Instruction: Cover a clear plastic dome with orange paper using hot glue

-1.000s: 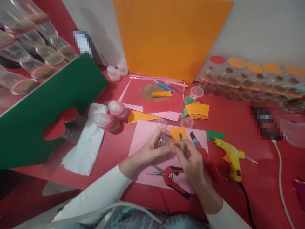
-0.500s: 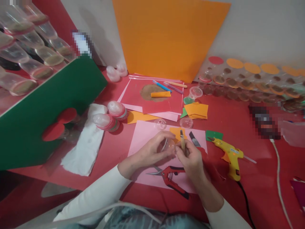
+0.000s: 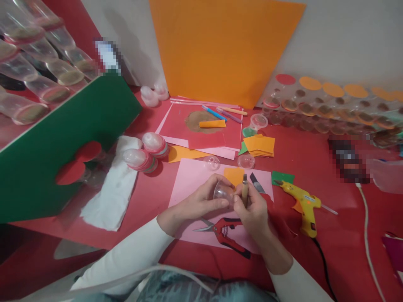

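Observation:
A small clear plastic cup [image 3: 223,191] lies tilted on its side in my left hand [image 3: 201,199], the fingers curled round its wide end. My right hand [image 3: 254,212] grips a wooden-handled tool [image 3: 244,191] with a metal tip pointing up; its exact kind I cannot tell. The right fingertips meet the cup's narrow end. Below both hands, red-handled pruning shears [image 3: 226,235] rest with blades parted on a pink sheet [image 3: 185,180]. An orange paper piece [image 3: 233,174] and a dark strip-like blade piece [image 3: 257,183] lie just beyond the hands.
A yellow glue gun [image 3: 304,203] lies at right, its black cord trailing forward. Stacked orange cards [image 3: 260,146] and clear lids [image 3: 246,161] sit behind. At left are a white cloth [image 3: 110,197], stacked cups [image 3: 140,159] and a green board [image 3: 72,155]. Bottle rows [image 3: 324,111] line the back right.
The cup has turned in my left hand, so more of its side shows. My right hand has tipped the tool more upright and shifted it slightly right.

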